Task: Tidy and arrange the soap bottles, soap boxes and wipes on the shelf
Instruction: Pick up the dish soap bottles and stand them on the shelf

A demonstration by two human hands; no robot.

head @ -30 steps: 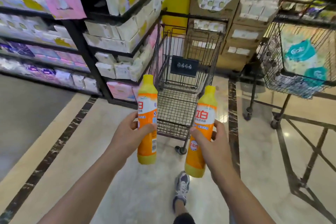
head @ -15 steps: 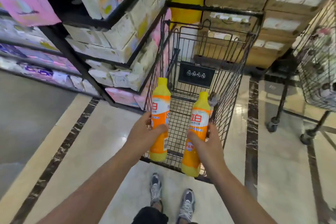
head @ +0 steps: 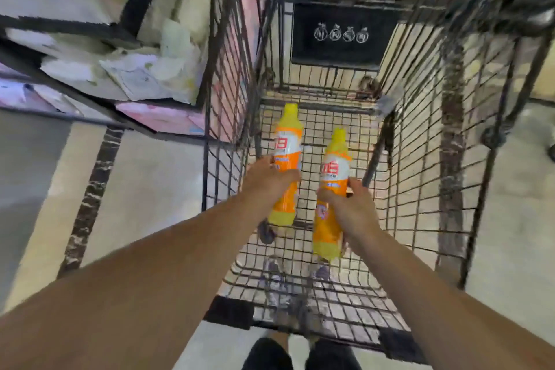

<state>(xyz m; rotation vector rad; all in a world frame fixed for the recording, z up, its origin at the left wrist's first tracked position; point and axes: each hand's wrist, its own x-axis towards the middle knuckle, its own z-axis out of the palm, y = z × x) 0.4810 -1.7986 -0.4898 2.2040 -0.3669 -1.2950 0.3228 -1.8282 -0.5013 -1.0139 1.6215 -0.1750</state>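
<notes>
Both bottles have dropped from above the cart's rim a moment ago to deep inside its wire basket, and the head camera now looks almost straight down into it. The left hand (head: pixel 271 182) wraps its fingers round the middle of the left soap bottle (head: pixel 286 159), while the right hand (head: pixel 350 207) grips the right soap bottle (head: pixel 332 189) the same way; neither hand is spread. Each bottle is orange with a yellow cap, cap pointing towards the far end of the shopping cart (head: pixel 420 129), and both hang just above the cart's mesh floor, near its left wall.

The step in hand looks like loading or lowering the pair into the cart for carrying (contact with the mesh cannot be told through the blur). The next move probably calls for laying them flat so they do not roll, then letting go.

As for writing, each white label band carries large red characters, seemingly "立白"; the smaller print is unreadable. A dark placard (head: pixel 341 34) on the cart's far end shows four small white circular pictograms. Left of the cart, the shelf (head: pixel 69 30) holds pale and pink packs, too blurred to read.
</notes>
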